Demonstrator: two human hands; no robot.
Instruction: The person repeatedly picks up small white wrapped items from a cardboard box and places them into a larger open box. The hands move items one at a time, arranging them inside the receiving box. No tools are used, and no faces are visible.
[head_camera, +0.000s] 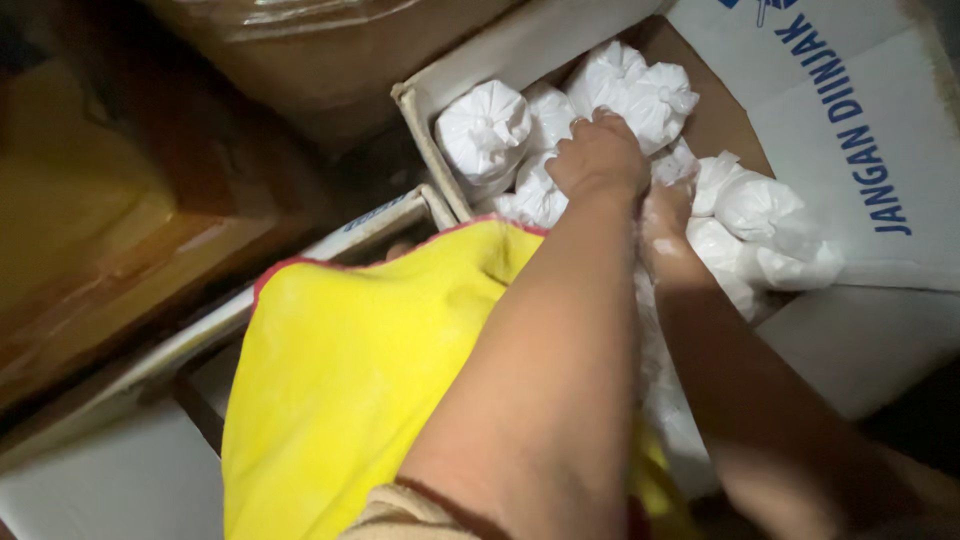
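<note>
Cardboard box (440, 120) full of tied white bags (485, 130); left hand (600, 158) and right hand (668, 215) inside it among bags, grips indiscernible; yellow cloth (350, 370) just beside the box.

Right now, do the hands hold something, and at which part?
Both hands, left hand and right hand, reach among white tied bags in the cardboard box; whether they grip one cannot be told.

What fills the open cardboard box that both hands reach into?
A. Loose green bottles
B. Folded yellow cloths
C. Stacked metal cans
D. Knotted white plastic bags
D: the cardboard box holds tied white bags, with the left hand and right hand among them.
</note>
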